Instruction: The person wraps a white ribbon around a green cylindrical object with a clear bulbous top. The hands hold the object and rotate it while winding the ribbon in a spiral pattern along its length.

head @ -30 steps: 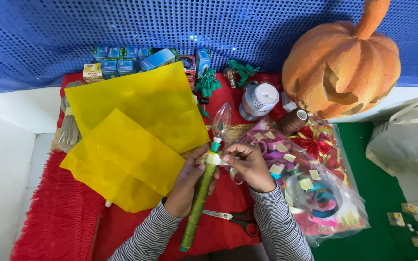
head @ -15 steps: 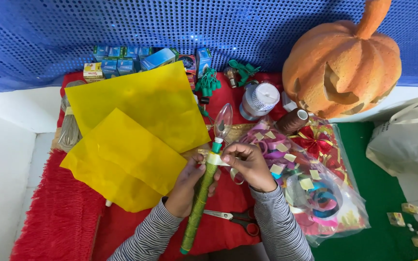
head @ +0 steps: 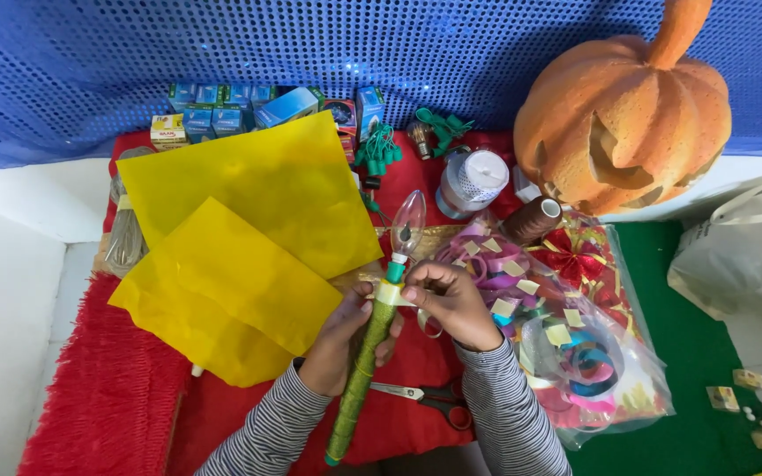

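Presently on the red cloth [head: 249, 414]: one green-wrapped stick [head: 359, 375], lying slantwise over the work area, topped by a clear flame-shaped bulb [head: 407, 225] seated in a small green socket [head: 395, 271]. The left hand [head: 341, 339] is closed around the stick's upper shaft from the side; the right hand [head: 451, 304] pinches a pale strip of tape [head: 390, 293] at the joint just below the socket. Judged from this, bulb and stick are already mated and the green wrapping reaches most of the shaft; the binding of the joint appears under way, not finished, since the strip's end is still between the fingers. Untouched so far: two yellow sheets [head: 249, 238], overlapping, to the left of the stick. Scissors [head: 425, 398] lie on the cloth beneath the wrists, apart from both hands. Also present: small boxes [head: 222, 110] and spare green sockets [head: 377, 150] along the blue sequinned backdrop [head: 310, 44], a white spool [head: 474, 181], a brown thread spool [head: 531, 220], a clear bag of ribbons and bows [head: 575, 353] to the right, and a carved orange pumpkin [head: 619, 115].
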